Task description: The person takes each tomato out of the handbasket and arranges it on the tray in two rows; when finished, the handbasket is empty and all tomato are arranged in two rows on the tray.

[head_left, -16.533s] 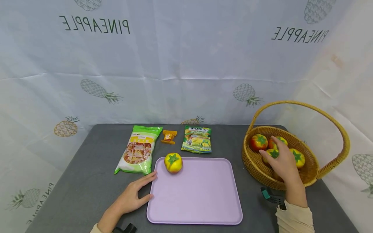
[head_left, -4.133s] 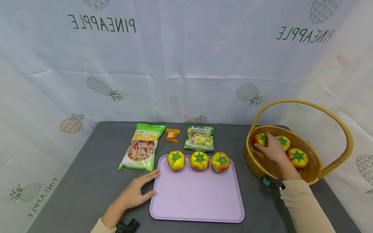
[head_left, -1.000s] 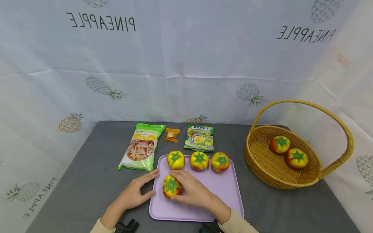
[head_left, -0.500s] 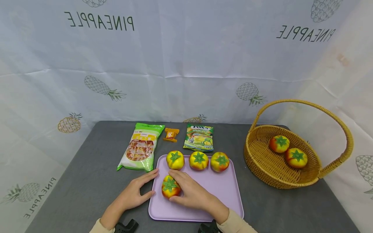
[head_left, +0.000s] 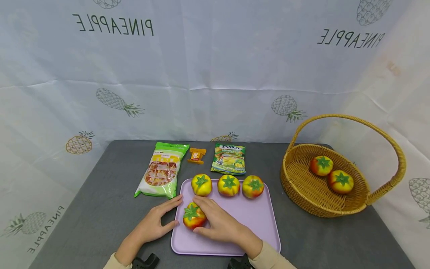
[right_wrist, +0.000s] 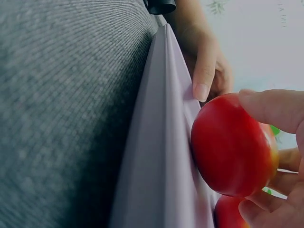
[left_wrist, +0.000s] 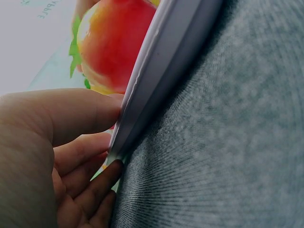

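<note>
On the lilac tray my right hand holds a red-and-yellow tomato, its green star-shaped leaf tilted toward the tray's left side. In the right wrist view the thumb and fingers curl round the tomato, near the tray wall. My left hand rests at the tray's left edge with fairly straight fingers. The left wrist view shows its thumb touching the rim. Along the tray's back edge stand a yellow tomato, a second tomato and a third.
A wicker basket with a tall handle stands at the right, holding two tomatoes. Behind the tray lie a green-and-white food bag, an orange wrapped snack and a green candy packet on the grey table.
Over the longer span, tomatoes have gone from the basket to the tray. In the last second, the held tomato has shifted slightly left and turned; the left hand stays at the tray's edge.
</note>
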Demonstrator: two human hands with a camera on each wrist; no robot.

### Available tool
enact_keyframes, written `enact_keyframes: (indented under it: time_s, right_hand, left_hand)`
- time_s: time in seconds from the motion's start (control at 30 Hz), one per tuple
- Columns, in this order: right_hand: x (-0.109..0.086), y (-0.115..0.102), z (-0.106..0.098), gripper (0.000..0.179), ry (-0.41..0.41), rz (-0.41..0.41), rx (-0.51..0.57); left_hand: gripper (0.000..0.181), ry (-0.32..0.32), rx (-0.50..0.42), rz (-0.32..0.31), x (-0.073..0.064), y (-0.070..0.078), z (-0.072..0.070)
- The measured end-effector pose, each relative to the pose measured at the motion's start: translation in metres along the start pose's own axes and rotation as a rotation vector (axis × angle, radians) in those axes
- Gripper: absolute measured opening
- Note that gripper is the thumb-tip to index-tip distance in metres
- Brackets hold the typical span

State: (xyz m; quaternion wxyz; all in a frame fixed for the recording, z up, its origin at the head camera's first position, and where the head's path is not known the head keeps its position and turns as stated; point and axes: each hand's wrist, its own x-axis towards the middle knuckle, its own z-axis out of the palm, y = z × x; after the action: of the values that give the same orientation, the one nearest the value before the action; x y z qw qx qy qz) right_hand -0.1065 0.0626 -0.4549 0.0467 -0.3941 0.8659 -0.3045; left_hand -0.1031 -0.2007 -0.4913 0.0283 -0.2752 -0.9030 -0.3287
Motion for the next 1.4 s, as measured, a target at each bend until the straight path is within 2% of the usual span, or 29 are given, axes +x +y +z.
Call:
enact_keyframes:
  time_s: [0.43, 0.63, 0.8, 1.03, 1.2, 1.4]
  right_hand:
    - [0.0, -0.001, -0.003, 0.077, 0.019, 0.0, -0.032]
    - [-0.002, -0.006, -0.014, 0.078, 0.023, 0.025, -0.015]
    - [-0.01, -0.003, -0.034, 0.078, 0.062, 0.074, 0.028]
    - [-0.029, 0.012, -0.073, 0.079, 0.201, 0.163, 0.025]
    - [-0.046, 0.029, -0.105, 0.08, 0.308, 0.211, -0.041]
    - [-0.07, 0.054, -0.143, 0.079, 0.382, 0.303, -0.127]
  left_hand:
    - [0.056, -0.002, -0.003, -0.012, 0.0, -0.001, 0.0]
    - [0.057, -0.001, -0.002, -0.013, -0.001, 0.0, -0.001]
    - [0.057, -0.009, 0.002, -0.017, 0.0, 0.001, -0.001]
    - [0.058, -0.002, -0.004, -0.001, 0.001, 0.0, -0.001]
    - [0.058, -0.007, -0.001, -0.009, 0.0, 0.0, -0.002]
    - [0.058, -0.014, 0.0, -0.013, 0.001, 0.001, -0.001]
